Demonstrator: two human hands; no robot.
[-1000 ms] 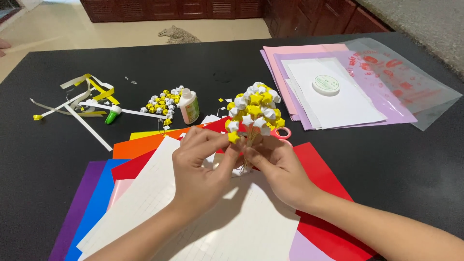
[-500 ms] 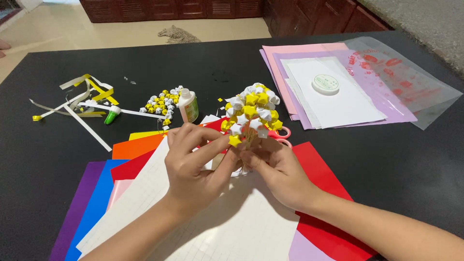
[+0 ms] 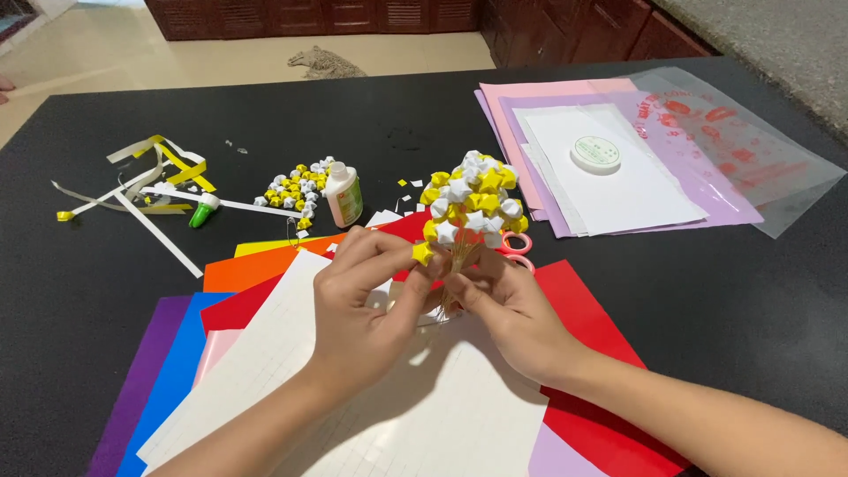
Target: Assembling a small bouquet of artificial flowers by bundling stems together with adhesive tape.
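Since prev frame: left hand (image 3: 362,305) slid in closer, fingertips now pinching a small yellow folded-paper star (image 3: 422,253) at edge of yellow/white paper-star bouquet on thin stems (image 3: 471,205). Right hand (image 3: 512,309) fingers pressed together round stems, above white gridded sheet (image 3: 353,397). Looks mid-attach.

glue bottle (image 3: 344,196) | paper strips (image 3: 150,190) | thread spool (image 3: 595,155) | plastic sleeve (image 3: 760,150)

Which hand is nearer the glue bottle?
Left. The left hand lies just below the glue bottle; the right hand is farther off, below and to its right, at the star bouquet.
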